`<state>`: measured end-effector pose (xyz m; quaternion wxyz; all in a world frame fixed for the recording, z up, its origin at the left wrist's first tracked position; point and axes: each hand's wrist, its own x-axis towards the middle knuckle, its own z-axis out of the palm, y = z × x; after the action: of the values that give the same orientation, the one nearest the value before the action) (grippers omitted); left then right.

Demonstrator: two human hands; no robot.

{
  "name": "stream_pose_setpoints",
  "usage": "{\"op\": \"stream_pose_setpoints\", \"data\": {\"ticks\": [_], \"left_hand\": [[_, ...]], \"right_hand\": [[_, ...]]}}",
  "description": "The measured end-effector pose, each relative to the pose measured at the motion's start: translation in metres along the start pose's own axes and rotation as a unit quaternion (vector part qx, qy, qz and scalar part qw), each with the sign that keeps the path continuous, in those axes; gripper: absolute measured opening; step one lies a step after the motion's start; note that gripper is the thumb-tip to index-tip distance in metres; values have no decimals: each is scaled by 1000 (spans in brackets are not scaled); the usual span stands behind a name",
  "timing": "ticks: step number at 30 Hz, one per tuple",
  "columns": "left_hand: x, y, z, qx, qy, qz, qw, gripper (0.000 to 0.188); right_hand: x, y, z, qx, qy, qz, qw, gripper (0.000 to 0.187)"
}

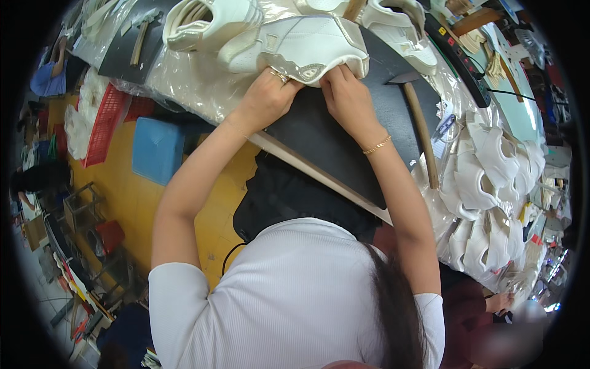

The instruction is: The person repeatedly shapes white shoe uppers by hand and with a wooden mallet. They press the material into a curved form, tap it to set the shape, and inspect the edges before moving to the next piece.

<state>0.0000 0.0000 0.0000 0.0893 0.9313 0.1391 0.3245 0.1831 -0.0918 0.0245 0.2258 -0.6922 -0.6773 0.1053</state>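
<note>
A white shoe upper (pixel 301 44) with pale metallic trim lies on its side at the far edge of the dark work surface (pixel 319 135). My left hand (pixel 270 98) grips the near edge of it, fingers curled into the opening; a ring shows on one finger. At the right part of the same edge, my right hand (pixel 347 101) pinches the material, its fingertips partly hidden inside. Another white shoe (pixel 215 24) stands just beyond on the left, and a further white shoe (pixel 399 34) is on the right. A wooden-handled hammer (pixel 421 129) rests right of my right hand.
Stacked white shoe uppers (pixel 482 178) lie on plastic at the right, near a black power strip (pixel 455 58). A second hammer (pixel 140 43) is at far left. A blue stool (pixel 157 147) and red basket (pixel 106 126) stand on the floor. Other people work nearby.
</note>
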Motion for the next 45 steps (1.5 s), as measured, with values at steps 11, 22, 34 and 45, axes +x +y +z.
{"op": "stream_pose_setpoints", "data": {"ticks": [11, 22, 34, 45], "left_hand": [[54, 55, -52, -155, -102, -140, 973, 10], [50, 74, -46, -220, -141, -136, 956, 10], [87, 79, -61, -202, -253, 54, 944, 9], [88, 102, -78, -126, -234, 74, 961, 46]], "right_hand": [[-31, -12, -74, 240, 13, 34, 970, 26], [-53, -18, -82, 242, -10, 36, 970, 26], [-84, -32, -114, 99, -95, 28, 990, 35], [-74, -5, -157, 54, 19, -134, 989, 26]]}}
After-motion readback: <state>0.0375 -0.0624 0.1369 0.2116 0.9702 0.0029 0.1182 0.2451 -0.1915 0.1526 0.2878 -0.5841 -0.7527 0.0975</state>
